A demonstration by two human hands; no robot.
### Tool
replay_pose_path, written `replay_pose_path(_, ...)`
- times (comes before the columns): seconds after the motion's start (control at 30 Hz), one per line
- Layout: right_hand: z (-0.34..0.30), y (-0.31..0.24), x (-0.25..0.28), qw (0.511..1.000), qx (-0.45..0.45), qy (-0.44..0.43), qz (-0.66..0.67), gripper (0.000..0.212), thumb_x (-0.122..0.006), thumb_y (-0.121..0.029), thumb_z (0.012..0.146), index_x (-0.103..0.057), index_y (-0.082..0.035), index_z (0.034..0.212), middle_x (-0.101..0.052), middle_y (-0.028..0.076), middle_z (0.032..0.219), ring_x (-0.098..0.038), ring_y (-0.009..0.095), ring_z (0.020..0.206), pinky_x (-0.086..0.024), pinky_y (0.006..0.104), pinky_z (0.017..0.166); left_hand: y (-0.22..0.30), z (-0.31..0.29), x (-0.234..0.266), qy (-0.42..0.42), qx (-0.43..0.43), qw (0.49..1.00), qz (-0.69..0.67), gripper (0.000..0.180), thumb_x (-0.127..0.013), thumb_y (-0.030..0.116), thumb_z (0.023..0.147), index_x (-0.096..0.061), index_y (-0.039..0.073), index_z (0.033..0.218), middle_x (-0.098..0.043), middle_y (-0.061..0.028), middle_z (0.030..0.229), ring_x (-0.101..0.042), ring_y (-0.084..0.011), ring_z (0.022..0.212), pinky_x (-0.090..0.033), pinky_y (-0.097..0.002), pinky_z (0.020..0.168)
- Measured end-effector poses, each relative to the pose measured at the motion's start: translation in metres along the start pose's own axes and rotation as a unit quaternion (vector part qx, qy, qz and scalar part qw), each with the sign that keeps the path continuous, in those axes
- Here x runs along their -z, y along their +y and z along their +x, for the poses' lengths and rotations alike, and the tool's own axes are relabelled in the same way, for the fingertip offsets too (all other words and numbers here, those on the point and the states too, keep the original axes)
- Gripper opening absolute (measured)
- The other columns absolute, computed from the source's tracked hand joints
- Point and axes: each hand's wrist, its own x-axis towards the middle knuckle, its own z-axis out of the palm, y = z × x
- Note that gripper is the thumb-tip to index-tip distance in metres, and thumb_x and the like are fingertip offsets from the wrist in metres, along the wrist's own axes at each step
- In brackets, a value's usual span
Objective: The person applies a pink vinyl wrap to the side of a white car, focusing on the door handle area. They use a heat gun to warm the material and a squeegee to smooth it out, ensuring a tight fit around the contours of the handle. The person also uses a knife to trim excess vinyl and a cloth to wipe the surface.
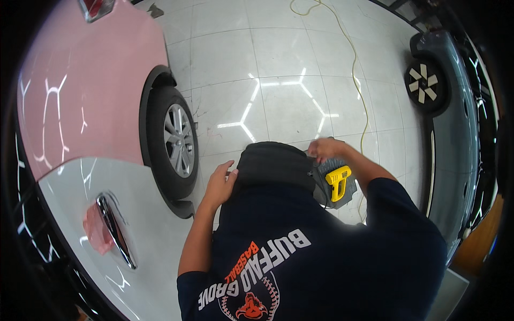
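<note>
My left hand (218, 184) is raised beside my black-clad legs, its fingers partly spread and nothing seen in them. It is on the side of the car wheel (178, 140). On the other side of my legs, my right hand (325, 150) has its fingers curled together. Whatever may be in those fingers cannot be made out. Just below that hand, a yellow heat gun (337, 182) rests on a dark grey textured mat (348, 193) at my right side.
At left stands a car with a pink rear panel (101, 80) and a pale door (75, 187). Pink film (96, 230) hangs by its chrome handle (115, 230). A grey-blue car (455, 144) is at right. A yellow cord (353, 69) runs across the tiled floor (289, 59).
</note>
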Motion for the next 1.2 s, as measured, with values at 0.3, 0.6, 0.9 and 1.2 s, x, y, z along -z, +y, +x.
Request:
replay_pose_path(0.3, -0.009, 0.045, -0.023, 0.937, -0.08, -0.043, 0.338, 0.02, -0.056, -0.016, 0.097, -0.058, -0.002, 0.111, -0.059, 0.006, 0.089, -0.066, 0.019, 0.076, -0.059, 0.0343, 0.072, 0.055, 0.066, -0.002, -0.079, -0.058, 0.992, 0.076, 0.041, -0.058, 0.025, 0.096, -0.058, 0.0, 0.129, -0.061, -0.0214, 0.126, -0.062, -0.0367, 0.109, -0.049, -0.0417, 0.092)
replay_pose_path(0.6, 0.02, 0.054, -0.019, 0.904, -0.056, -0.076, 0.416, 0.023, -0.052, -0.007, 0.094, -0.062, -0.005, 0.114, -0.061, 0.002, 0.088, -0.064, 0.015, 0.075, -0.058, 0.0335, 0.068, 0.063, 0.085, 0.001, -0.085, -0.017, 0.995, 0.058, 0.039, -0.06, 0.025, 0.095, -0.06, 0.0, 0.125, -0.062, -0.0229, 0.124, -0.062, -0.039, 0.108, -0.049, -0.0417, 0.095)
replay_pose_path(0.9, 0.053, 0.103, 0.001, 0.975, 0.202, -0.088, -0.024, 0.017, -0.057, -0.017, 0.097, -0.068, -0.006, 0.106, -0.069, 0.008, 0.091, -0.068, 0.024, 0.081, -0.056, 0.0429, 0.073, 0.052, 0.092, -0.011, -0.073, -0.033, 0.995, 0.062, 0.041, -0.058, 0.028, 0.095, -0.06, 0.001, 0.126, -0.061, -0.0226, 0.127, -0.057, -0.0384, 0.118, -0.044, -0.044, 0.104)
replay_pose_path(1.2, 0.038, 0.004, 0.048, 0.981, -0.056, -0.107, -0.151, 0.027, -0.054, -0.02, 0.095, -0.069, 0.001, 0.09, -0.064, 0.009, 0.071, -0.062, 0.022, 0.06, -0.053, 0.0368, 0.056, 0.036, 0.079, -0.018, -0.052, -0.015, 0.998, 0.032, 0.04, -0.058, 0.025, 0.095, -0.059, -0.003, 0.124, -0.061, -0.0243, 0.12, -0.056, -0.0401, 0.117, -0.044, -0.0436, 0.103)
